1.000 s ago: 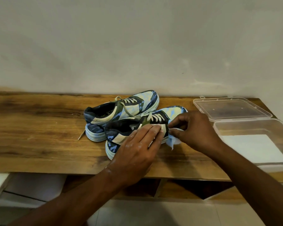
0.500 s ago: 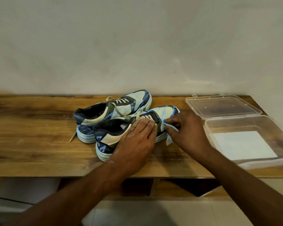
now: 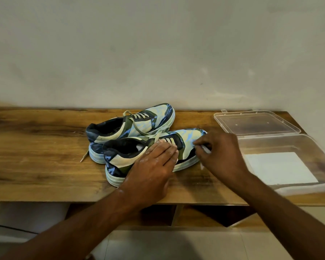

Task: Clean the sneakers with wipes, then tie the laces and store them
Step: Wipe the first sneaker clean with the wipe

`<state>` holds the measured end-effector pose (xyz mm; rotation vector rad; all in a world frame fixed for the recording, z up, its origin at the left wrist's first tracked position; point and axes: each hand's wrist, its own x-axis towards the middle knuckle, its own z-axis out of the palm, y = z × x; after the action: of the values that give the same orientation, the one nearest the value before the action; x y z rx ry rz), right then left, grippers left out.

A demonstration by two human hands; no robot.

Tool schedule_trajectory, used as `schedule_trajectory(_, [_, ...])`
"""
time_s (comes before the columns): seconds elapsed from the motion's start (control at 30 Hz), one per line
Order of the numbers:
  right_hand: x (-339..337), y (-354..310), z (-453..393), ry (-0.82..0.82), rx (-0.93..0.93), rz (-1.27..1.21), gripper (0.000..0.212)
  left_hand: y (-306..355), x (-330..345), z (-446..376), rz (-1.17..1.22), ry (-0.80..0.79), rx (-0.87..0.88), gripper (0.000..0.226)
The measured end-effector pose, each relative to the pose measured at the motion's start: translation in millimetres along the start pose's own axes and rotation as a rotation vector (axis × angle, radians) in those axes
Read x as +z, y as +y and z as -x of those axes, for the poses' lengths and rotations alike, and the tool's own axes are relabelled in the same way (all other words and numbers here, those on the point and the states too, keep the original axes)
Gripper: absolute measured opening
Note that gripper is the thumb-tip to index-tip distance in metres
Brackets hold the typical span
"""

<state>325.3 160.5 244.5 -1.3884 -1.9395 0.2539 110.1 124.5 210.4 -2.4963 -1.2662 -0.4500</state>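
Observation:
Two blue, cream and olive sneakers lie side by side on the wooden shelf [image 3: 36, 166], toes pointing right. My left hand [image 3: 154, 169] rests flat with straight fingers on the laces and side of the near sneaker [image 3: 124, 156]. At that shoe's toe, my right hand [image 3: 219, 152] pinches a white wipe [image 3: 205, 149], mostly hidden under the fingers. The far sneaker [image 3: 139, 122] sits behind, with its laces loose and one lace end trailing left on the wood.
A clear plastic box [image 3: 289, 147] stands open at the right with a white sheet inside, its lid [image 3: 255, 122] folded back toward the wall. A plain wall rises behind the shelf. Dark cubbies and a tiled floor lie below the front edge.
My right hand with the wipe has moved up along the near sneaker's toe. My left hand has stayed pressed on the shoe. The view has shifted slightly.

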Motion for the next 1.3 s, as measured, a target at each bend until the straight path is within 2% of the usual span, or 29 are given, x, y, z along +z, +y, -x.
schedule_trajectory(0.07, [13.0,-17.5,8.4,-0.126,-0.097,0.062,0.015,-0.3,0.0,0.0,0.006,0.003,-0.002,0.058])
schedule_trajectory(0.13, [13.7,-18.6,5.8,-0.171,-0.122,0.102,0.015,-0.6,-0.7,0.2,0.004,0.009,0.001,0.059])
schedule_trajectory(0.3, [-9.1,11.4,-15.3,0.059,0.059,0.029,0.018,-1.2,-0.1,2.2,0.004,0.013,0.014,0.057])
schedule_trajectory(0.37, [-5.8,10.3,-15.9,0.071,0.067,0.045,0.018,-1.1,0.0,3.1,0.006,0.017,0.013,0.057])
schedule_trajectory(0.5, [14.1,-12.2,-6.3,-0.132,-0.054,0.114,0.018,-1.6,-0.3,1.9,0.011,0.019,0.009,0.057])
schedule_trajectory(0.57, [13.2,-11.5,-9.4,-0.176,-0.087,0.128,0.017,-1.6,0.1,1.3,0.008,0.023,0.009,0.057])
schedule_trajectory(0.67, [-2.5,6.1,-21.1,-0.05,0.028,0.029,0.018,-1.5,1.0,1.8,0.005,0.022,0.012,0.057])
schedule_trajectory(0.73, [-9.6,16.9,-26.9,0.034,0.088,0.057,0.017,-1.6,1.8,2.1,0.009,0.022,0.01,0.057])
schedule_trajectory(0.8, [-6.6,17.9,-27.7,0.043,0.101,0.088,0.018,-1.5,1.5,1.5,0.014,0.021,0.009,0.057])
schedule_trajectory(0.87, [3.0,6.2,-24.8,-0.012,0.048,0.104,0.016,-1.4,0.9,0.9,0.012,0.023,0.01,0.056])
schedule_trajectory(0.97, [17.5,-16.5,-20.7,-0.19,-0.057,0.134,0.015,-1.0,-0.1,1.1,0.011,0.031,0.011,0.053])
schedule_trajectory(1.03, [15.8,-18.5,-26.9,-0.229,-0.055,0.151,0.013,-2.2,-0.4,2.1,0.016,0.033,0.016,0.053])
schedule_trajectory(1.2, [7.7,6.8,-47.0,-0.023,0.103,0.166,0.009,-5.1,-0.4,5.2,-0.001,0.02,0.034,0.055])
schedule_trajectory(1.27, [16.9,-1.9,-44.2,-0.021,0.083,0.159,0.01,-5.4,0.0,7.0,0.0,0.016,0.036,0.055])
schedule_trajectory(1.3, [21.6,-9.1,-41.4,-0.074,0.045,0.134,0.01,-5.7,0.2,7.6,0.003,0.017,0.036,0.054])
